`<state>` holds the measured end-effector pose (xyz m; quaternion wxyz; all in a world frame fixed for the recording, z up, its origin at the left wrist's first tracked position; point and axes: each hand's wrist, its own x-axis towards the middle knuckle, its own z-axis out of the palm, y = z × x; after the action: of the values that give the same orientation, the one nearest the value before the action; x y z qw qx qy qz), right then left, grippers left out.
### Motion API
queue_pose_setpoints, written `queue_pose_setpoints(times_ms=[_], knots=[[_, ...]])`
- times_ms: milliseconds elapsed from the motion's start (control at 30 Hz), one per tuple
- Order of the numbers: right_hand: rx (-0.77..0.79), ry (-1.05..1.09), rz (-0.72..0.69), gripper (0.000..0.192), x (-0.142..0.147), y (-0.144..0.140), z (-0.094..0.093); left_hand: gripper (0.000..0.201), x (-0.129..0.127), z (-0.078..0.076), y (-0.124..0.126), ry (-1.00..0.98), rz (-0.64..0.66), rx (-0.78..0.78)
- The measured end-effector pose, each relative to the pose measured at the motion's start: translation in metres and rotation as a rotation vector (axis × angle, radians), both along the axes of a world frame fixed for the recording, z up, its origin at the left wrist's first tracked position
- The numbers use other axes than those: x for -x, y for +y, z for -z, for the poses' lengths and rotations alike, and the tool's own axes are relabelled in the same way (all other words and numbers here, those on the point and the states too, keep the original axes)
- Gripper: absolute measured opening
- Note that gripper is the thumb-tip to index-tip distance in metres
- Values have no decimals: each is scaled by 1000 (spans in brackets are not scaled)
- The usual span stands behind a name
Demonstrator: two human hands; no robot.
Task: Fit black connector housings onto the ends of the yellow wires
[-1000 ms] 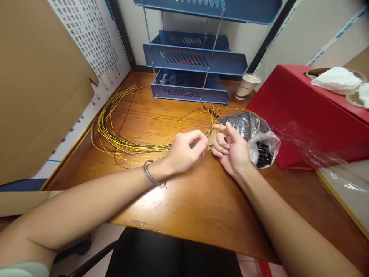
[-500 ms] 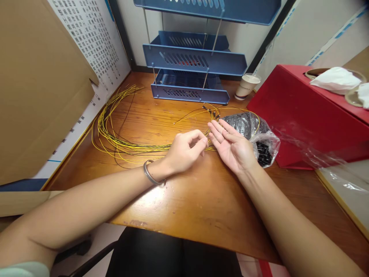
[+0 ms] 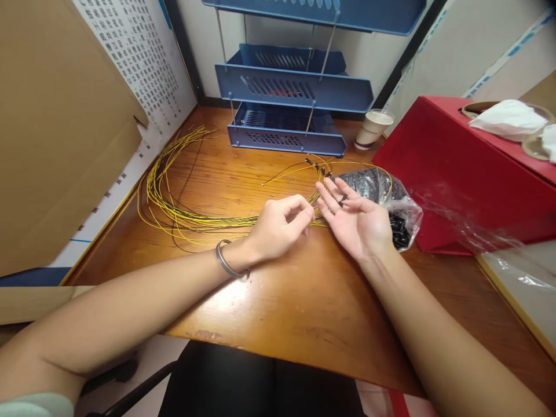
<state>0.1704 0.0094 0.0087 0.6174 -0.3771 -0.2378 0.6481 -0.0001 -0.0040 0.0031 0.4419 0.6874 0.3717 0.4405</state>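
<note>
- Two bare hands worked near the middle of the brown wooden desk, close together but apart.
- The left hand, with a silver metal bangle on its wrist, had its fingers curled narrow, thumb and forefinger pinching a thin yellow wire from the bundle of thin yellow wires.
- That bundle lay looped toward the desk's left edge, its ends running right to the hands.
- The right hand lay palm up, fingers spread wide, with a small black tubular piece resting loose on the fingers, not gripped.
- Just beyond it, toward the desk's right side, sat a clear plastic bag of small black pieces, against a red cardboard box.
- Several wire ends near the bag already bore black tips; judging by that, some fitting was done, while the pinched wire's end could not be made out.
- A blue metal tray rack and a white paper cup stood along the back edge.
</note>
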Motion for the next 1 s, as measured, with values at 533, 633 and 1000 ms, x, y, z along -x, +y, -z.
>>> queue_pose_setpoints(times_ms=[533, 633, 1000], knots=[[-111, 23, -98, 11, 5, -3, 0, 26, 0, -1, 0, 38, 3, -39], [-77, 20, -56, 7, 5, -3, -1, 25, 0, 0, 0, 27, 6, -26], [-57, -35, -55, 38, 10, -5, 2, 22, 0, 1, 0, 21, 4, -23]])
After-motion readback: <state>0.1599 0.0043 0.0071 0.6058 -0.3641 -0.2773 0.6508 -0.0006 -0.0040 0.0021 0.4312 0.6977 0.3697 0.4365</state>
